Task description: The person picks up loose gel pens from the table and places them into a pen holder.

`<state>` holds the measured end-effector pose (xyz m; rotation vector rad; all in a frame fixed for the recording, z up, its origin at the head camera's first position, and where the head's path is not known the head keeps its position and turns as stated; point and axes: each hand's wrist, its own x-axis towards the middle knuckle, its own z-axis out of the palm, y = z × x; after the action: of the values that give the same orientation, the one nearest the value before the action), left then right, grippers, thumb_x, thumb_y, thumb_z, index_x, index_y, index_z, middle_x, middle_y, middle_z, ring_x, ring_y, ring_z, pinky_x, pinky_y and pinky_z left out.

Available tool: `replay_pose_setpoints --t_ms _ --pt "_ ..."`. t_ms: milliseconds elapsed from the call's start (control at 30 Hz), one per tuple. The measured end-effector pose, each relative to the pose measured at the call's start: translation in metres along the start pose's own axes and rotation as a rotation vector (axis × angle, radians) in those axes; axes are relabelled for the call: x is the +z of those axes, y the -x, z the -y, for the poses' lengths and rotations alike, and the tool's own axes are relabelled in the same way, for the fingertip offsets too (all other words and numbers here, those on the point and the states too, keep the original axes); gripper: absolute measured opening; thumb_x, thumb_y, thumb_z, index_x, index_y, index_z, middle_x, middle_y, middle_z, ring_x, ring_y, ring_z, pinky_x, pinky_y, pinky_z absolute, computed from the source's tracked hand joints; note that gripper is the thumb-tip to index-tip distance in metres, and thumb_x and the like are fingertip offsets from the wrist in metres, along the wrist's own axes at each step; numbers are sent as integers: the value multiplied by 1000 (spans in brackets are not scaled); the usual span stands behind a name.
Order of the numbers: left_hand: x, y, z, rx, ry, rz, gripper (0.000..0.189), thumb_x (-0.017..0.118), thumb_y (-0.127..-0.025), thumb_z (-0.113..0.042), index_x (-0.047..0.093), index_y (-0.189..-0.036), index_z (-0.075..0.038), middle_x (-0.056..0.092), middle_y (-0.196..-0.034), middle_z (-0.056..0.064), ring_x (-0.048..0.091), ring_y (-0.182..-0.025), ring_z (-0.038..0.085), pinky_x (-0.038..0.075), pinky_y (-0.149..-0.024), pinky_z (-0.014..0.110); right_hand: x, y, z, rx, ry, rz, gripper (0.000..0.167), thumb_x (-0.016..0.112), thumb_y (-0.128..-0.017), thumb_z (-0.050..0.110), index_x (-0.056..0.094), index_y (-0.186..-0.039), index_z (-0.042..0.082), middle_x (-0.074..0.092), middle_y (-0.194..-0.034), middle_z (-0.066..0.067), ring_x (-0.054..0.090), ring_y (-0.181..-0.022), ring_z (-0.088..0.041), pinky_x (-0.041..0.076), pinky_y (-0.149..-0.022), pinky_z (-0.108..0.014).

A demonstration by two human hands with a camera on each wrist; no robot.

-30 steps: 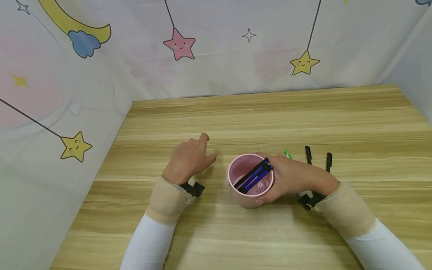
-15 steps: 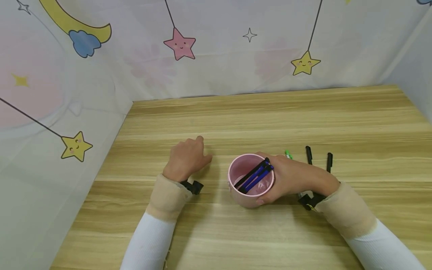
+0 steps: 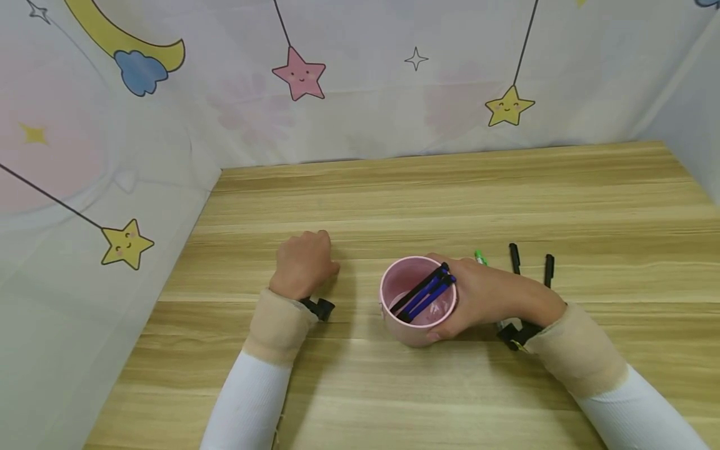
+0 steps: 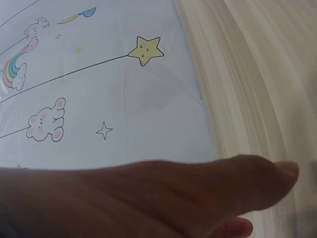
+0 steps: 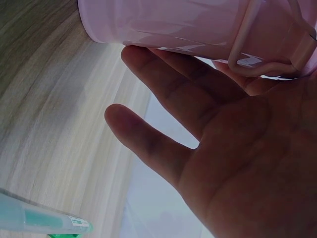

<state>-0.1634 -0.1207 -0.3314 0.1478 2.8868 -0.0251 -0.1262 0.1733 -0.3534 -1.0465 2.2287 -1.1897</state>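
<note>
A pink pen cup [image 3: 407, 335] stands on the wooden table in the head view, with several blue and black pens [image 3: 425, 295] leaning inside against its right rim. My right hand [image 3: 480, 290] grips the cup from its right side, the thumb at the front and fingers round the back. The right wrist view shows the cup's pink wall [image 5: 173, 25] with a looped handle, some fingers along it and one finger apart from it. My left hand [image 3: 305, 265] is left of the cup, low over the table, fingers loosely bent and holding nothing.
Right of the cup, partly behind the right forearm, lie a green-tipped pen [image 3: 480, 257] and two black-capped pens [image 3: 514, 257]. A white curtain [image 3: 365, 112] printed with stars borders the wooden table [image 3: 394, 200] at the back and sides.
My left hand has drawn a little to the left, away from the cup, and its index finger and thumb have folded in. The right hand and the cup have not moved.
</note>
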Motion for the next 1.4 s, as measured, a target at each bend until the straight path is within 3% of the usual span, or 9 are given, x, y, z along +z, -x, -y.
replay_pose_setpoints --t_ms 233,467,667,1067,1200,1400 --pt "2 -5 4 -13 -17 65 17 71 -91 -18 64 -94 -3 63 -79 11 61 -68 27 54 -57 44 0 0 1 2 36 -14 90 92 -66 49 50 -140 19 64 -124 8 62 -112 -9 52 -97 -38" --pt "8 -4 6 75 14 -2 12 58 -95 -2 60 -105 4 64 -82 20 66 -71 36 56 -58 46 0 0 1 4 33 -14 90 92 -66 49 50 -140 19 64 -125 7 61 -112 -9 51 -97 -38" --pt "11 -4 8 120 54 -36 18 58 -93 3 58 -110 7 62 -81 22 67 -73 38 57 -59 45 0 0 1 14 15 -5 89 92 -66 48 50 -139 18 64 -124 9 62 -112 -9 51 -97 -38" --pt "8 -4 6 155 150 -17 7 54 -90 8 53 -93 1 55 -75 13 54 -66 27 46 -57 37 0 0 0 13 0 4 89 92 -66 47 50 -138 17 63 -125 8 61 -112 -10 51 -97 -38" --pt "6 -4 5 168 175 -21 14 59 -87 7 60 -101 4 62 -84 16 56 -69 26 48 -60 36 1 0 0 10 4 2 89 92 -66 47 50 -138 16 63 -124 9 62 -112 -10 51 -97 -38" --pt "3 -4 2 199 228 -9 36 61 -85 6 66 -121 8 69 -110 21 65 -77 24 53 -64 33 1 0 0 15 5 3 89 92 -66 48 50 -138 17 63 -124 10 62 -112 -9 51 -97 -38"
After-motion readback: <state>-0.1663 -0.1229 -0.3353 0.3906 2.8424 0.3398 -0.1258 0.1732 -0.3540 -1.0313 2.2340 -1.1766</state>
